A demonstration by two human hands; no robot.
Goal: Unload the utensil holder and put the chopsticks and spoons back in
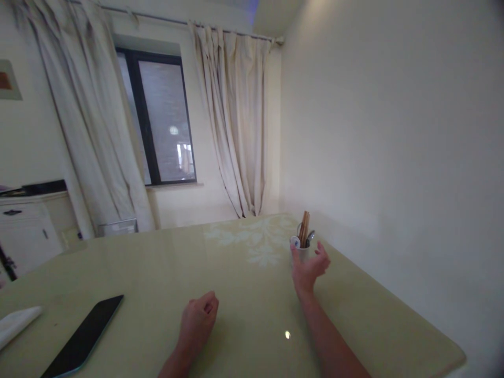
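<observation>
A pale cup (301, 254) stands near the right edge of the table, by the wall. It holds several wooden chopsticks (304, 230), a metal spoon (311, 235) and a round white piece with a blue mark (295, 242). In front of the cup is my right hand (311, 268), its thumb and fingers apart and nothing between them. Whether it touches the cup I cannot tell. Resting low over the middle of the table, my left hand (199, 316) is curled into a loose fist, with nothing showing inside it.
The glossy pale green table (244, 283) has a white leaf pattern at its far end. A dark flat slab (84, 338) and a white object (18, 323) lie at the left. A wall (394, 157) runs along the right edge; curtains (244, 121) hang behind.
</observation>
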